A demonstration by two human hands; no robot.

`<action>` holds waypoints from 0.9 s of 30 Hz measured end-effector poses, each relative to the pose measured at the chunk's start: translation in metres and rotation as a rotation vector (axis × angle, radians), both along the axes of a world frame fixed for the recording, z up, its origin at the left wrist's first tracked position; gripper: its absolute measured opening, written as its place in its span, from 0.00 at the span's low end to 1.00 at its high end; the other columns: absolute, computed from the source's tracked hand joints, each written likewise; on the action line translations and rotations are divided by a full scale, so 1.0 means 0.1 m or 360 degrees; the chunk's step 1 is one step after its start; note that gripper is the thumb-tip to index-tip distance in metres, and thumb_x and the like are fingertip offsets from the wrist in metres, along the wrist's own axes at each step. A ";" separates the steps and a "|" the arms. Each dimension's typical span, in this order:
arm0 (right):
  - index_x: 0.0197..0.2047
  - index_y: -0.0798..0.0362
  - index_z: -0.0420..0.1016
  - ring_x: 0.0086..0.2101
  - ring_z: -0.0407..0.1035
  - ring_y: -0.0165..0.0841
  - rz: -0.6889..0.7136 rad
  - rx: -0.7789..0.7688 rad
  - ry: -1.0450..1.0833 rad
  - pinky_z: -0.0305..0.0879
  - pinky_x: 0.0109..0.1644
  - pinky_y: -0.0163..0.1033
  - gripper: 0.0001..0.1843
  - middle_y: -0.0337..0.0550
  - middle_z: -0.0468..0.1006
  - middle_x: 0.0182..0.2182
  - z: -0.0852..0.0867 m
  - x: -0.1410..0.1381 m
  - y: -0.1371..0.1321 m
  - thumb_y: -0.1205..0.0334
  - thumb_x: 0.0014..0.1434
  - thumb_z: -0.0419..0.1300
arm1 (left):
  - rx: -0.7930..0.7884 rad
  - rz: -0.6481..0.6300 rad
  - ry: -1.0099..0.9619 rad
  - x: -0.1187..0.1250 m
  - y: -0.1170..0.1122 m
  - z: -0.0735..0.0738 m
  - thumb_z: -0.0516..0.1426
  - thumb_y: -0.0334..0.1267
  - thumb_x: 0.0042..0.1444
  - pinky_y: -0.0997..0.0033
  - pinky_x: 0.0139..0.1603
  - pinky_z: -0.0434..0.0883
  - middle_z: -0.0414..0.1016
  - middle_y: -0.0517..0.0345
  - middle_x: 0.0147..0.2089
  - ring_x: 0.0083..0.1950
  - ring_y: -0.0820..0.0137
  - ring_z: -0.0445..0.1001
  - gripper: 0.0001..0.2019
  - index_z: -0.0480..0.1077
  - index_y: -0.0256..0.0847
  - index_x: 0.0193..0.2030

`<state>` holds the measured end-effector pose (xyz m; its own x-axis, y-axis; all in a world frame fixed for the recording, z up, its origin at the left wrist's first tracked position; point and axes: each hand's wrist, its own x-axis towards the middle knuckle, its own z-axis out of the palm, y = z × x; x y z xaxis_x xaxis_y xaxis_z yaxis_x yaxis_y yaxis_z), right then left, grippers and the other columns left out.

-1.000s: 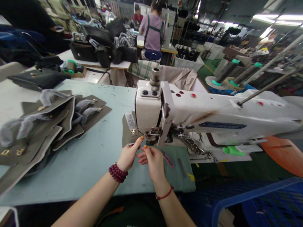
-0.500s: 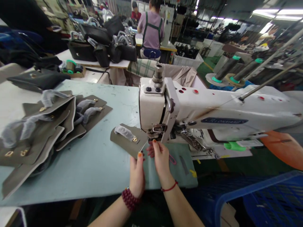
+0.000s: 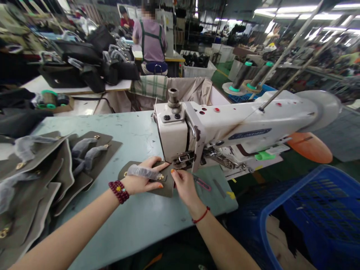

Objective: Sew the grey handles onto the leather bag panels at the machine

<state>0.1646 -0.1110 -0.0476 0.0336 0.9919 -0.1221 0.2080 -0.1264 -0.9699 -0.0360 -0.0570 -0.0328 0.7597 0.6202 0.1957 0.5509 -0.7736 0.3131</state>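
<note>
A grey-brown bag panel lies on the pale blue table under the head of a white sewing machine. Its plastic-wrapped handle arches across the back of my left hand. That hand rests flat on the panel with fingers spread, the tips close to the presser foot area. My right hand is closed at the panel's right edge, thumb and fingers pinching it just in front of the machine head. The needle is hidden from view.
Several similar panels with wrapped handles are piled at the left. Pink-handled thread snips lie right of my right hand. A blue basket stands at lower right. Dark bags and a seated person are beyond.
My left hand has moved from the panel's near edge to the left, lying flat on it under the handle. My right hand has come slightly toward me. The view has turned right.
</note>
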 end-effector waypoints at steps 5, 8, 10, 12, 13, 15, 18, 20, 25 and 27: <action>0.22 0.57 0.69 0.21 0.55 0.25 0.0038 -0.0015 0.0012 0.48 0.22 0.30 0.23 0.36 0.63 0.18 0.01 0.09 0.03 0.47 0.58 0.53 | 0.0219 0.0260 0.0144 0.16 -0.30 0.29 0.53 0.57 0.57 0.52 0.51 0.67 0.61 0.44 0.52 0.51 0.53 0.65 0.31 0.60 0.47 0.64; 0.24 0.58 0.71 0.23 0.58 0.27 0.0041 0.0005 -0.0010 0.52 0.25 0.30 0.23 0.37 0.67 0.20 0.07 0.14 0.05 0.48 0.59 0.53 | 0.0269 0.0512 0.0269 0.33 -0.46 0.45 0.52 0.56 0.57 0.51 0.51 0.66 0.62 0.42 0.52 0.51 0.52 0.64 0.29 0.63 0.44 0.62; 0.25 0.58 0.72 0.24 0.61 0.28 0.0054 0.0023 -0.0001 0.55 0.27 0.30 0.22 0.38 0.69 0.21 0.10 0.18 0.02 0.49 0.60 0.53 | 0.0266 0.0644 0.0359 0.43 -0.51 0.53 0.52 0.56 0.58 0.51 0.50 0.65 0.63 0.42 0.51 0.50 0.51 0.64 0.27 0.65 0.44 0.59; 0.26 0.57 0.73 0.26 0.64 0.29 0.0099 0.0039 0.0058 0.58 0.28 0.31 0.22 0.39 0.72 0.24 0.10 0.23 -0.06 0.49 0.61 0.52 | 0.0258 0.0696 0.0405 0.49 -0.53 0.58 0.52 0.55 0.58 0.51 0.50 0.65 0.64 0.43 0.50 0.49 0.51 0.64 0.25 0.67 0.44 0.57; 0.28 0.56 0.73 0.27 0.66 0.30 0.0139 0.0025 0.0118 0.59 0.29 0.31 0.22 0.40 0.73 0.25 0.09 0.26 -0.12 0.48 0.62 0.52 | 0.0257 0.0700 0.0410 0.50 -0.53 0.58 0.51 0.55 0.58 0.51 0.50 0.65 0.64 0.43 0.50 0.49 0.51 0.64 0.25 0.67 0.44 0.57; 0.33 0.55 0.75 0.28 0.69 0.31 0.0229 -0.0041 0.0257 0.63 0.31 0.32 0.21 0.41 0.75 0.29 0.04 0.32 -0.24 0.47 0.62 0.52 | 0.0246 0.0696 0.0400 0.50 -0.52 0.57 0.51 0.56 0.58 0.51 0.50 0.65 0.65 0.44 0.50 0.50 0.51 0.64 0.24 0.68 0.45 0.56; 0.40 0.54 0.75 0.29 0.73 0.33 0.0311 -0.0104 0.0334 0.67 0.34 0.34 0.20 0.43 0.78 0.29 -0.09 0.38 -0.39 0.46 0.62 0.53 | 0.0222 0.0701 0.0363 0.48 -0.51 0.52 0.51 0.55 0.58 0.52 0.50 0.64 0.66 0.45 0.50 0.50 0.52 0.64 0.23 0.69 0.46 0.54; 0.40 0.55 0.76 0.31 0.74 0.34 0.0309 -0.0084 0.0316 0.67 0.36 0.35 0.21 0.45 0.79 0.29 -0.16 0.40 -0.44 0.46 0.62 0.53 | 0.0215 0.0709 0.0347 0.48 -0.51 0.49 0.52 0.55 0.58 0.52 0.51 0.64 0.66 0.46 0.50 0.50 0.52 0.64 0.22 0.69 0.46 0.53; 0.36 0.55 0.75 0.30 0.75 0.35 0.0288 -0.0044 0.0321 0.68 0.35 0.36 0.20 0.46 0.80 0.29 -0.19 0.37 -0.44 0.48 0.64 0.51 | 0.0199 0.0715 0.0346 0.49 -0.51 0.45 0.51 0.56 0.58 0.51 0.51 0.64 0.66 0.45 0.51 0.50 0.52 0.65 0.22 0.70 0.46 0.52; 0.34 0.55 0.75 0.29 0.75 0.34 0.0274 -0.0041 0.0347 0.68 0.34 0.35 0.20 0.46 0.80 0.29 -0.17 0.36 -0.44 0.48 0.64 0.51 | 0.0188 0.0713 0.0352 0.48 -0.50 0.44 0.51 0.56 0.58 0.51 0.51 0.65 0.66 0.45 0.53 0.50 0.52 0.65 0.22 0.70 0.46 0.52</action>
